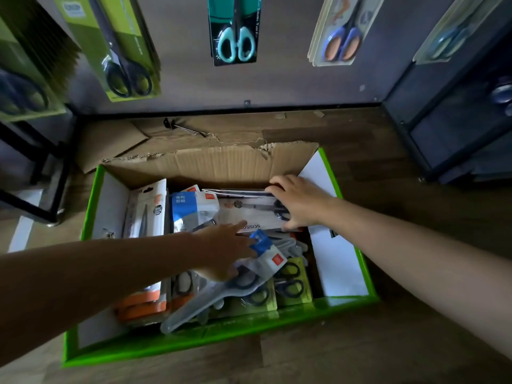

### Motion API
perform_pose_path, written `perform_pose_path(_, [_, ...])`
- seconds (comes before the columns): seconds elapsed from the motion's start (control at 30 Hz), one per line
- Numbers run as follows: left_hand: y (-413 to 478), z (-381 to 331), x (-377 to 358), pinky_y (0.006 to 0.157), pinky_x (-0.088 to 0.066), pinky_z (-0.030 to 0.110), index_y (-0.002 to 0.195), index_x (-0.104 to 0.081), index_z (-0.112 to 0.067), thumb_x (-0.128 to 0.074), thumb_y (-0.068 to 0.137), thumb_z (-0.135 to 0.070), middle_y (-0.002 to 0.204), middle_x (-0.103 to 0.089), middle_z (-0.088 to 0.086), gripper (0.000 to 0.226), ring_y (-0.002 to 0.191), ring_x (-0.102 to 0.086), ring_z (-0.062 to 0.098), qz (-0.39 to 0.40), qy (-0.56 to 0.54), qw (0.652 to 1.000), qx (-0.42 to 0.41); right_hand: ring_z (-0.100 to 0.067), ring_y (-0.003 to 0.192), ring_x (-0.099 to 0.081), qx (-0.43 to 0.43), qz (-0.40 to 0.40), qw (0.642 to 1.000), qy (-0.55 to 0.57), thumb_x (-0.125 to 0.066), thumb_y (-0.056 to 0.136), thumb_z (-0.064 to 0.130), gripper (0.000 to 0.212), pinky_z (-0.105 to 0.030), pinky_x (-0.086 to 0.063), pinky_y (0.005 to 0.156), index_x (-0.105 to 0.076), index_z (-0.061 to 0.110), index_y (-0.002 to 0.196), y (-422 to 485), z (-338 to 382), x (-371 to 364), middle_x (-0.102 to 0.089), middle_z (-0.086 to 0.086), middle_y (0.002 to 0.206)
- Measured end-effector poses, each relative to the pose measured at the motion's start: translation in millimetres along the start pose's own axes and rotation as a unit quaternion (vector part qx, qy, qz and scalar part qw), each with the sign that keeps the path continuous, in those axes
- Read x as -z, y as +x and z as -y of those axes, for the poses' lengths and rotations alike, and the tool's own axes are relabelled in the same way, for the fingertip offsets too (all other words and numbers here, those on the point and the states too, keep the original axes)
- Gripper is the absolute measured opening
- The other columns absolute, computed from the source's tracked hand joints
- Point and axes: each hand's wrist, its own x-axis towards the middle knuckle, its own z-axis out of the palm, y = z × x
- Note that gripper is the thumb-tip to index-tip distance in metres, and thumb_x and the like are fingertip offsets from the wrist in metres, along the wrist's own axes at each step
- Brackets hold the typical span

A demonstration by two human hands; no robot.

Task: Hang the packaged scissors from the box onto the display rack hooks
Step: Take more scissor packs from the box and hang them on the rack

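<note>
Both hands reach into the green box [91, 217] on the floor. The right hand [299, 202] grips a pale scissors pack [250, 214] at its right end; the left hand [225, 249], fingers spread, seemingly rests on neighbouring packs [266, 256]. More packs hang on the far rack [177, 87].

A: so how many packs are up on the wall? I get five hanging: two green ones [122, 48] with black-handled scissors, one teal [234, 31], one with purple handles [342, 31], and a pale one [454, 29] far right

B: same here. one box [216, 339] with green edges on the floor, two hands [297, 202] in it

A: and inside the box?

B: too jumbled for an exact count. at least two blue-and-white packs [191, 207], two yellow-green ones [292, 281], a couple of orange ones [144, 303], one grey "scissors" pack [249, 214]

A: plus one loose hook [184, 127] lying behind the box
</note>
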Motion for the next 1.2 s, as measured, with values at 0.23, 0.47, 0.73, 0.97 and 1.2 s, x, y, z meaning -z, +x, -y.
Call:
perform_pose_path(0.23, [-4, 7, -2, 0.120, -0.006, 0.051, 0.150, -0.028, -0.034, -0.035, 0.100, -0.049, 0.160, -0.023, -0.002, 0.052, 0.150, -0.001, 0.029, -0.048, 0.058, 0.997, 0.015, -0.032, 0.126, -0.039, -0.024, -0.003, 0.996, -0.090, -0.069, 0.064, 0.075, 0.129, -0.053, -0.029, 0.101, -0.002, 0.011, 0.154, -4, 16, -20, -0.032, -0.011, 0.141])
perform_pose_path(0.47, [-9, 8, -6, 0.111, -0.030, 0.042, 0.145, -0.038, -0.028, -0.047, 0.097, -0.038, 0.148, -0.042, -0.003, 0.050, 0.138, -0.027, 0.026, -0.049, 0.077, 0.996, -0.015, -0.034, 0.125, -0.039, -0.055, -0.025, 0.993, -0.098, -0.063, 0.070, 0.075, 0.127, -0.066, -0.022, 0.105, 0.007, 0.012, 0.154, 3, 24, -19, -0.033, -0.013, 0.141])
perform_pose_path(0.73, [-7, 3, -21, 0.111, -0.035, 0.042, 0.144, -0.039, -0.017, -0.053, 0.094, -0.024, 0.148, -0.041, 0.004, 0.052, 0.134, -0.037, 0.023, -0.054, 0.006, 0.999, -0.006, -0.036, 0.126, -0.039, -0.040, 0.006, 0.997, -0.073, -0.076, 0.072, 0.057, 0.121, -0.064, -0.031, 0.104, 0.001, 0.012, 0.154, 23, 38, -8, -0.029, -0.010, 0.146])
perform_pose_path(0.97, [-12, -5, -24, 0.103, -0.038, 0.045, 0.135, -0.047, -0.022, -0.053, 0.093, -0.031, 0.133, -0.051, 0.002, 0.043, 0.124, -0.046, 0.026, -0.107, 0.101, 0.989, -0.034, -0.035, 0.125, -0.040, 0.010, 0.025, 0.999, -0.038, -0.070, 0.084, 0.044, 0.096, -0.049, -0.043, 0.096, -0.009, 0.018, 0.155, 28, 21, 6, -0.033, -0.008, 0.145])
perform_pose_path(1.2, [-20, 12, -28, 0.100, -0.047, 0.038, 0.141, -0.039, -0.018, -0.060, 0.091, -0.017, 0.136, -0.049, 0.005, 0.054, 0.121, -0.052, 0.023, -0.111, -0.025, 0.991, 0.075, -0.033, 0.120, -0.044, 0.020, 0.024, 0.999, -0.026, -0.071, 0.077, 0.049, 0.098, -0.049, -0.046, 0.091, -0.017, 0.018, 0.152, 33, 18, 12, -0.038, -0.006, 0.138])
